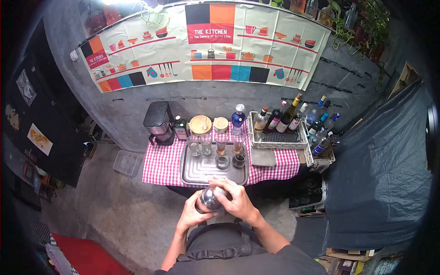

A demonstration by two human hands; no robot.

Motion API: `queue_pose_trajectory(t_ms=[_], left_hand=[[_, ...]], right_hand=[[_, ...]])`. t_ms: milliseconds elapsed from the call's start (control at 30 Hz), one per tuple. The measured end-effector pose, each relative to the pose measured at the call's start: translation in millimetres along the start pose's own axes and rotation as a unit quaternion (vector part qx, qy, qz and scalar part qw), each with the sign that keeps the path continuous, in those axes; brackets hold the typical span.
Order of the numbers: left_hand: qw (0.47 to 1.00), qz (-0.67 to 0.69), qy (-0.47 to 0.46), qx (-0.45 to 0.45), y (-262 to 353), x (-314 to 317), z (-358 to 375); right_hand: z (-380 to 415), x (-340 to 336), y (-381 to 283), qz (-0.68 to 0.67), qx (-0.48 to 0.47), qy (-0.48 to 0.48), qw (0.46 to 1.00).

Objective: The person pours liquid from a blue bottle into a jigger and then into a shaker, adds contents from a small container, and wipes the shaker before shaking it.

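Note:
A shiny metal cocktail shaker is held tilted in front of my body, just before the table's front edge. My left hand wraps around its lower left side. On its upper right side, my right hand is closed with the fingers over the top end. Beyond the shaker lies a metal tray with several glasses on it. A glass with dark liquid stands at the tray's right, beside a rounder glass. Clear tumblers are at the back left.
A red checkered cloth covers the table. A coffee maker, a dark green bottle, lidded jars and a blue bottle line the back. At right are a bottle basket and a folded grey cloth.

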State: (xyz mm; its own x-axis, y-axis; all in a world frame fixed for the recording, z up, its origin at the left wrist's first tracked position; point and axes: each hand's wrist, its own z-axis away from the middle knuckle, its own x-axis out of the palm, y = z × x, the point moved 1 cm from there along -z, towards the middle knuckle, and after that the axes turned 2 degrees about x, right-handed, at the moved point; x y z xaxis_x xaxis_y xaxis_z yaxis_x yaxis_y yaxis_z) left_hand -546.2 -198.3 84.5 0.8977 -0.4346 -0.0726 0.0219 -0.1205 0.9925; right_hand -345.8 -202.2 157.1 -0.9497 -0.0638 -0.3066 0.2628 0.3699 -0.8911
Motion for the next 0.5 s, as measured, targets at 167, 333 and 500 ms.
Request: queue_pose_trajectory(t_ms=[167,333,500], left_hand=[[0.999,0.045,-0.009,0.008,9.1,7.8,0.7],[0.996,-0.084,-0.003,0.033,5.9,-7.1,0.1],[0.991,0.130,-0.005,-0.027,18.5,20.3,-0.6]], right_hand=[[5.7,11.1,-12.9,0.034,-0.095,-0.066,0.993],[16.0,-4.9,2.5,0.019,-0.019,-0.023,0.999],[5.3,6.2,-14.5,0.037,-0.059,-0.027,0.997]])
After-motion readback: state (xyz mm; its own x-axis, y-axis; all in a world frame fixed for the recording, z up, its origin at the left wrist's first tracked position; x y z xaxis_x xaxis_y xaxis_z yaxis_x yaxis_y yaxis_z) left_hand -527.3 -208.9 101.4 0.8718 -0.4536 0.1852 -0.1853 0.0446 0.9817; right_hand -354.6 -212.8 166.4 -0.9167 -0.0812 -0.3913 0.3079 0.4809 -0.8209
